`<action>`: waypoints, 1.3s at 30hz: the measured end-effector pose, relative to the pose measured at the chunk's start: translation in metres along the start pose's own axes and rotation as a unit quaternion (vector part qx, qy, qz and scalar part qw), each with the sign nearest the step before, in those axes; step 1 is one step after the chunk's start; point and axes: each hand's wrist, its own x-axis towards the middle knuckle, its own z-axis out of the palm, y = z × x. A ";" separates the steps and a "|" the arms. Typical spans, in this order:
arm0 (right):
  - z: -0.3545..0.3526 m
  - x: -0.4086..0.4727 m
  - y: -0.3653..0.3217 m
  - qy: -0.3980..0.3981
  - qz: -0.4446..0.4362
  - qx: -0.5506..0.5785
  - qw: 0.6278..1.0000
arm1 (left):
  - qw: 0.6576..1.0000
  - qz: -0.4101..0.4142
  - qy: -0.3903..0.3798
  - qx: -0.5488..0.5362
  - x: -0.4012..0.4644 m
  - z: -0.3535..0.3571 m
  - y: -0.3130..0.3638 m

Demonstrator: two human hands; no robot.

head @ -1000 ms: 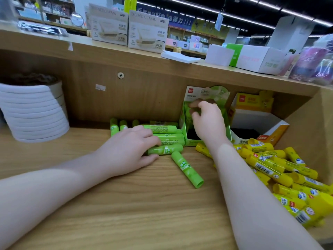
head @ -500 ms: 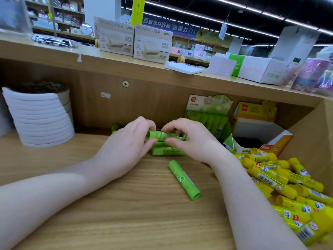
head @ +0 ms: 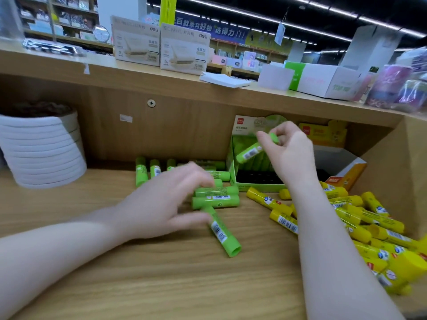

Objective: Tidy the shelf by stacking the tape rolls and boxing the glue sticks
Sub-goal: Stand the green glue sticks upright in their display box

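Observation:
My right hand (head: 290, 153) pinches a green glue stick (head: 250, 153) and holds it tilted above the open green display box (head: 254, 187), where several green sticks stand at the back. My left hand (head: 161, 204) is blurred, with spread fingers over the loose green glue sticks (head: 216, 200) on the shelf; it touches one lying stick (head: 223, 232). More green sticks (head: 141, 172) lie by the back wall. A heap of yellow glue sticks (head: 369, 227) covers the right side. A stack of white tape rolls (head: 44, 148) stands at the left.
An open yellow and white box (head: 342, 167) stands behind my right arm, next to the green one. The shelf's right wall (head: 404, 172) closes the compartment. On the upper shelf (head: 184, 82) stand white product boxes and paper pads.
My right hand has lifted a green stick from the pile and carried it up and right to the green box. My left hand has slid down to the sticks on the shelf.

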 end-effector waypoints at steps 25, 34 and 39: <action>0.025 -0.009 0.000 -0.095 0.008 -0.217 0.971 | 0.963 0.014 -0.094 0.251 -0.001 -0.005 -0.004; 0.013 -0.022 -0.036 -0.263 -0.198 -0.014 0.944 | 0.959 -0.072 -0.049 0.269 0.000 -0.007 -0.010; 0.021 -0.034 -0.043 -0.407 -0.179 -0.062 0.893 | 0.967 -0.027 0.069 0.244 0.002 -0.017 -0.006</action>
